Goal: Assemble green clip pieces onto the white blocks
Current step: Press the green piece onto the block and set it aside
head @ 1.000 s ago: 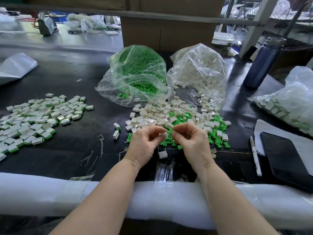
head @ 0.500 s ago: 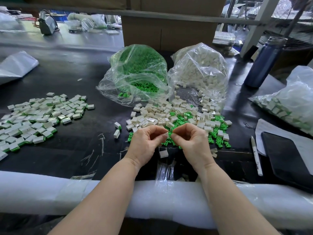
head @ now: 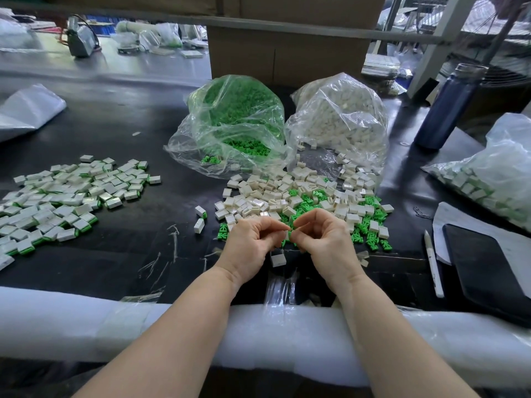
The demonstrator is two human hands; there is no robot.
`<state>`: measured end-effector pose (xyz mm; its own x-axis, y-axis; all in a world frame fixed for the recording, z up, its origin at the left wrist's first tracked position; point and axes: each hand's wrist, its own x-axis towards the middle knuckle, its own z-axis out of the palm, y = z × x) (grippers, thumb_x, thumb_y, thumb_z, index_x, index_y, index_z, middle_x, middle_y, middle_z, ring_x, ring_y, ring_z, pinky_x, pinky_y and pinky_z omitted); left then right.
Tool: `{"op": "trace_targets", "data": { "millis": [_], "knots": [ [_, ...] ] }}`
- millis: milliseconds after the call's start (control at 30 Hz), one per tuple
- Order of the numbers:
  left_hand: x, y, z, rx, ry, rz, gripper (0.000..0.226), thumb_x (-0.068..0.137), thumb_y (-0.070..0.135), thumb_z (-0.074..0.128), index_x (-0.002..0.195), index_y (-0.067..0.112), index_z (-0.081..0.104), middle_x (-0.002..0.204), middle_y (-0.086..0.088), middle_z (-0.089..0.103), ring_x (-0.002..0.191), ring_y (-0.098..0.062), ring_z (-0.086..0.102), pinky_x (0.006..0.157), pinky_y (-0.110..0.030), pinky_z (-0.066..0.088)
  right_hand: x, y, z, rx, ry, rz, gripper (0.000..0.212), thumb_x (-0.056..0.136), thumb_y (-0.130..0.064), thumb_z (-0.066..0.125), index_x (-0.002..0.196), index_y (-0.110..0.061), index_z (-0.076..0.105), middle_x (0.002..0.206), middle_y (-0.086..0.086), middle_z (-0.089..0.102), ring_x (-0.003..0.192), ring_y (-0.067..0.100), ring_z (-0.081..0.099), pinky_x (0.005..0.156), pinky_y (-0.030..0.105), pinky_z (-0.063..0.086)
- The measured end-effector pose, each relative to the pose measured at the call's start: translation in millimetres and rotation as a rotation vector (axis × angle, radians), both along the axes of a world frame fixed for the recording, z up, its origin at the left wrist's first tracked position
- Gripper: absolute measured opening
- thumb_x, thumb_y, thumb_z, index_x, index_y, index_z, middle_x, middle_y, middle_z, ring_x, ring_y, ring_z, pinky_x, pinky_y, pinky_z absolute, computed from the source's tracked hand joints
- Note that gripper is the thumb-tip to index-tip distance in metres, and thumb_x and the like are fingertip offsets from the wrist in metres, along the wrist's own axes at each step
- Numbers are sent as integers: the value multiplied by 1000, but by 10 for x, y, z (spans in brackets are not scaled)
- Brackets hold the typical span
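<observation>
My left hand [head: 253, 242] and my right hand [head: 324, 239] meet fingertip to fingertip just in front of a loose pile of white blocks [head: 287, 196] mixed with green clips [head: 370, 231]. Between them they pinch a small white block with a green clip [head: 288, 234], mostly hidden by the fingers. One lone white block [head: 278, 259] lies on the black table below the hands. A spread of assembled white-and-green pieces [head: 63, 196] lies at the left.
A clear bag of green clips [head: 238, 124] and a clear bag of white blocks [head: 342, 119] stand behind the pile. A blue bottle [head: 448, 107], a bag of finished pieces [head: 494, 173], a pen [head: 432, 262] and a black tablet [head: 485, 265] are at the right. White foam [head: 86, 320] pads the near edge.
Both hands stayed together at the same spot; the fingers shifted slightly while working the small piece between them.
</observation>
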<state>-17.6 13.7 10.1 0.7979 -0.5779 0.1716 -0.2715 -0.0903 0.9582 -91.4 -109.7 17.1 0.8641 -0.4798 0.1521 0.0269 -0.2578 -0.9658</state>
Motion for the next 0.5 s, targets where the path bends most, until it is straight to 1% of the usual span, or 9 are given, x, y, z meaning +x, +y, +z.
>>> {"op": "trace_targets", "data": {
  "millis": [67,133,233,333,500],
  "knots": [
    [-2,0,-2,26,-6,-5,19,82,-1,65,81,18,69,76,3,65,75,-10,62,78,-25,54,1,-4,4,-1,11,9,21,75,7,70,76,-13,61,68,6,61,62,10,55,60,21,48],
    [-1,4,1,45,-14,-14,19,83,-1,64,81,17,69,76,2,65,75,-12,62,80,-28,55,0,-3,7,11,19,24,22,74,8,70,75,-12,61,67,5,61,59,7,55,58,19,47],
    [-4,15,10,65,-38,-28,17,82,-1,65,81,15,69,76,4,65,74,-8,61,79,-24,54,-8,-6,3,34,25,46,24,73,9,70,72,-13,60,65,3,60,55,4,53,55,18,46],
    [-8,22,17,83,-46,-33,12,82,-2,64,85,9,71,76,5,65,74,-8,61,79,-22,54,-10,-12,-6,38,35,58,25,73,9,70,71,-14,59,66,3,60,56,6,53,55,18,45],
    [-17,26,38,105,-52,-40,11,81,-3,65,88,4,71,73,5,63,70,-5,59,77,-19,52,-20,-20,-13,41,49,73,25,73,9,70,71,-14,60,67,4,61,57,7,54,54,18,45]
  ]
}}
